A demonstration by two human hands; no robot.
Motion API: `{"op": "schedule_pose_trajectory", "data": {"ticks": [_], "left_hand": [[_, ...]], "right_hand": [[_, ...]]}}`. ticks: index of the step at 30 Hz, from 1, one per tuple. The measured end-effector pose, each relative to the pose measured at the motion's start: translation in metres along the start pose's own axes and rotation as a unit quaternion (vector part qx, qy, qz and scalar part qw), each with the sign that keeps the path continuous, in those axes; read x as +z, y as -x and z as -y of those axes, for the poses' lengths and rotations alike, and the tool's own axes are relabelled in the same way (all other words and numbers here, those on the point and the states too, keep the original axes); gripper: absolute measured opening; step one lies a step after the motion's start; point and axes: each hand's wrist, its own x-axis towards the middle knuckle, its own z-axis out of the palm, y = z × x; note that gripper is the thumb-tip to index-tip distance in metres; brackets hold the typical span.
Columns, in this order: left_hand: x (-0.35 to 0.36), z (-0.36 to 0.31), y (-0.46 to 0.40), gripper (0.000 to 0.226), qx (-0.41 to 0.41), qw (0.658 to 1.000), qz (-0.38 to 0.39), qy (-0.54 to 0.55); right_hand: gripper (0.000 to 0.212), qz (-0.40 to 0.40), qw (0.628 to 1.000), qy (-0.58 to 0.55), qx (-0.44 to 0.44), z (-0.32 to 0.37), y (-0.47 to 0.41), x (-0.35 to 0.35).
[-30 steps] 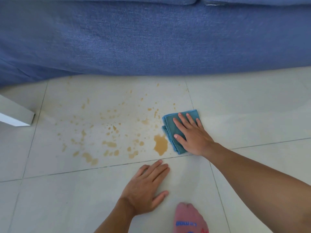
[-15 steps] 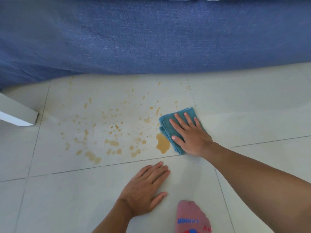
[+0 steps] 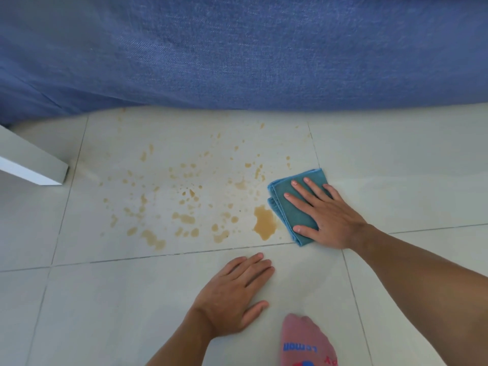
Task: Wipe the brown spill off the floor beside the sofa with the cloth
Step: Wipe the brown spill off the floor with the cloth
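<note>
I see right hand (image 3: pixel 327 217) flat, fingers spread, pressing folded cloth (image 3: pixel 293 207) on floor (image 3: pixel 396 165) | brown spill (image 3: pixel 264 222) just left of cloth, apparently touching its edge | left hand (image 3: pixel 232 294) flat on tile, holding nothing

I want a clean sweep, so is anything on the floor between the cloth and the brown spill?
Nothing visible. The right hand presses the cloth flat beside the largest brown puddle, with only bare tile left of it. The left hand rests nearer the camera, outside that path.
</note>
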Motion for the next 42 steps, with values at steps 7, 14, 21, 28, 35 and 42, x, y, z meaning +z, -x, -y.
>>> {"op": "schedule_pose_trajectory", "data": {"ticks": [7, 14, 21, 28, 35, 42], "left_hand": [[-0.002, -0.001, -0.001, 0.062, 0.006, 1.0, -0.009, 0.001], [-0.004, -0.001, -0.001, 0.062, 0.009, 1.0, -0.002, 0.001], [-0.005, 0.004, 0.004, 0.072, 0.031, 0.999, 0.022, -0.018], [-0.008, 0.005, 0.005, 0.075, 0.047, 0.998, 0.031, -0.024], [-0.007, 0.006, 0.005, 0.076, 0.039, 0.998, 0.041, -0.013], [-0.007, 0.004, 0.005, 0.076, 0.034, 0.999, 0.033, -0.009]], "right_hand": [[0.086, -0.004, 0.998, 0.035, -0.044, 0.018, -0.011, 0.002], [0.09, -0.037, 0.999, -0.019, 0.014, 0.062, -0.025, 0.004], [0.097, -0.003, 0.995, -0.011, -0.094, 0.024, -0.028, -0.015], [0.104, -0.018, 0.988, 0.024, -0.151, 0.041, -0.046, -0.019], [0.109, -0.055, 0.995, -0.017, -0.081, 0.066, -0.05, -0.009], [0.109, -0.069, 0.996, -0.041, -0.048, 0.079, -0.061, -0.009]]}}
